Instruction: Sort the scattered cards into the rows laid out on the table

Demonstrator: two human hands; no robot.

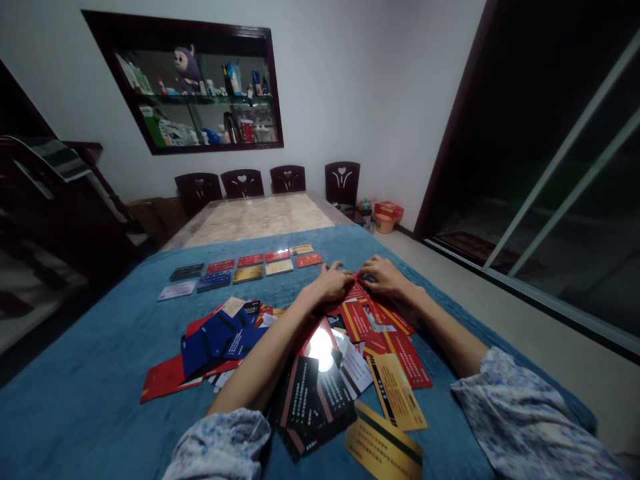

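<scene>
"Where were the red cards (357, 291)?"

"At the far side of a loose heap of cards (359, 325), on the blue cloth (95, 360) over the table (265, 217)."

"And the hands?"

"The left hand (333, 283) and right hand (384, 275) had bent fingers close together at those red cards. I couldn't tell whether they pinched one or merely touched it; the fingertips were too small to read."

"How would a card have handled?"

"Light and fairly stiff, I judged, and slick, given the bright glare on the heap. Overlapping cards would probably slip. Hardly fragile, though corners might bend."

"Best hold?"

"Opposite edges, thumb against finger. Flat on cloth, an edge looked hard to get under; a corner lying over another card seemed easier."
</scene>
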